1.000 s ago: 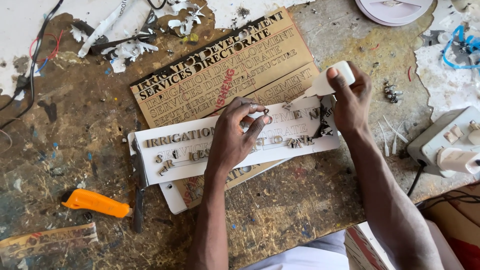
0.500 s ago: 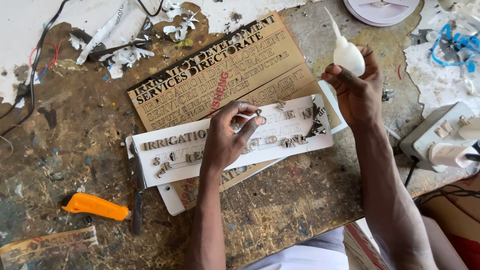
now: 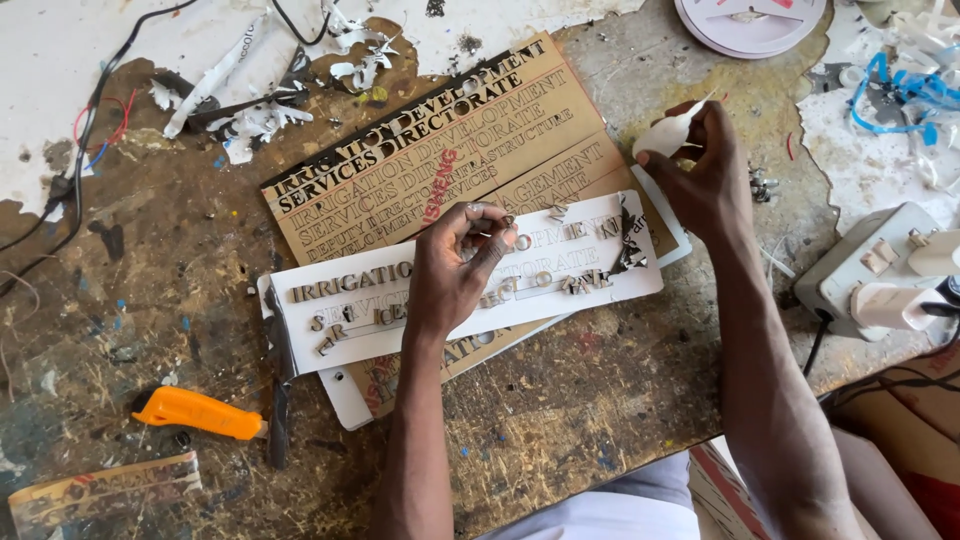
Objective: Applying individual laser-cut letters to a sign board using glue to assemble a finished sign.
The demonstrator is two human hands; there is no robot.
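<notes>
A white sign board [image 3: 345, 318] lies on the workbench with several small metallic cut-out letters [image 3: 585, 283] on it. My left hand [image 3: 455, 265] hovers over its middle, fingertips pinched on one small letter. My right hand [image 3: 705, 170] is raised at the board's right end and holds a small white squeeze bottle [image 3: 665, 133] with a pointed nozzle, tilted up to the right. Under the white board lies a tan board [image 3: 520, 120] with letter-shaped cutouts.
An orange utility knife [image 3: 195, 412] lies at the lower left, with a dark blade-like tool [image 3: 278, 400] beside the white board. Paper scraps and wires [image 3: 250, 115] sit at the top left. A white power strip [image 3: 870, 270] is at right, a round white tape roll [image 3: 750, 22] at top.
My right hand has tilted the squeeze bottle and brought it lower. My left hand has lifted its fingertips slightly and pinches a small letter above the white board.
</notes>
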